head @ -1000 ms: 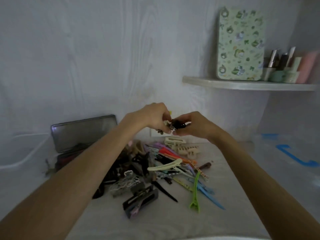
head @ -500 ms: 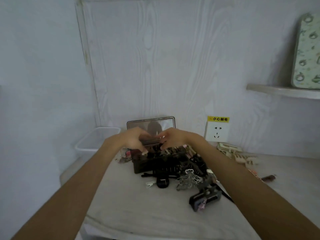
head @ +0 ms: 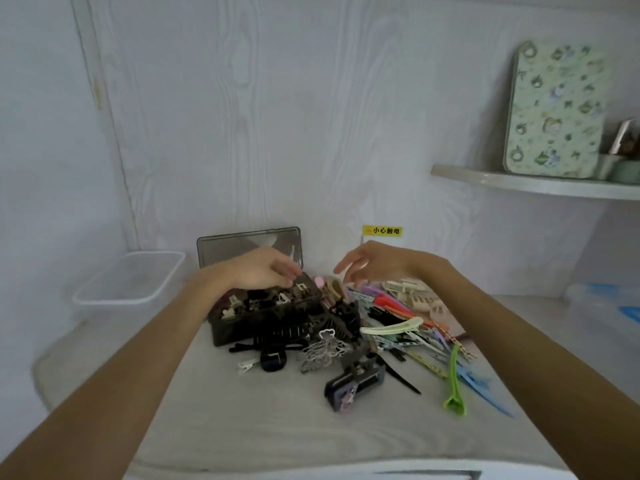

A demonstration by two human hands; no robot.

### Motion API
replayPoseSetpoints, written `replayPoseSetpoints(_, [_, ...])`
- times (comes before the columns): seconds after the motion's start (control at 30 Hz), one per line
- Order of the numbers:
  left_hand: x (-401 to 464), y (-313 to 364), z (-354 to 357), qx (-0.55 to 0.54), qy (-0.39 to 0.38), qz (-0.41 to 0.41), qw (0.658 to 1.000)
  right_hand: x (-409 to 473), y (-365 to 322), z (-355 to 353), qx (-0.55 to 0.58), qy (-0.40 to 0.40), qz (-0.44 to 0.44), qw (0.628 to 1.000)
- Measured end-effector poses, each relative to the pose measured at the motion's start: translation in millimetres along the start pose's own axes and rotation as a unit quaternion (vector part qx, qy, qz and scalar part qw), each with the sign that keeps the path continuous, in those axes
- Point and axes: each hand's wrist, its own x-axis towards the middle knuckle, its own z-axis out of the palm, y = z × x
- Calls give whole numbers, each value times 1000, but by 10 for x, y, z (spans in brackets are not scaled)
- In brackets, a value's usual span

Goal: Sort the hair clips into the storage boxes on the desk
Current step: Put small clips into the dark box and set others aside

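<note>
Head view: left hand (head: pixel 258 271) over the dark storage box (head: pixel 266 315), fingers loosely bent above the small clips inside, nothing visibly held. Right hand (head: pixel 375 263) hovering open, fingers spread, empty, above the far edge of the hair clip pile (head: pixel 391 327). Pile on the desk (head: pixel 225 410), just right of the box. Clear tray (head: pixel 130 278) well left.

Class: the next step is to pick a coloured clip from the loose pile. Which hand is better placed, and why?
The right hand: open, it hovers directly above the coloured clips. The left hand is over the dark storage box, farther from them.
</note>
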Motion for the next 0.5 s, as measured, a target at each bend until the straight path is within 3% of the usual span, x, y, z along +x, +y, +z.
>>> replayPoseSetpoints(0.2, [692,341,312,-29,-3,87,996,-92,682,-262,25,56,53,997])
replayPoseSetpoints(0.5, [1547,1166,498,-21,-159,97,982,-565,1520,-619,54,93,198,974])
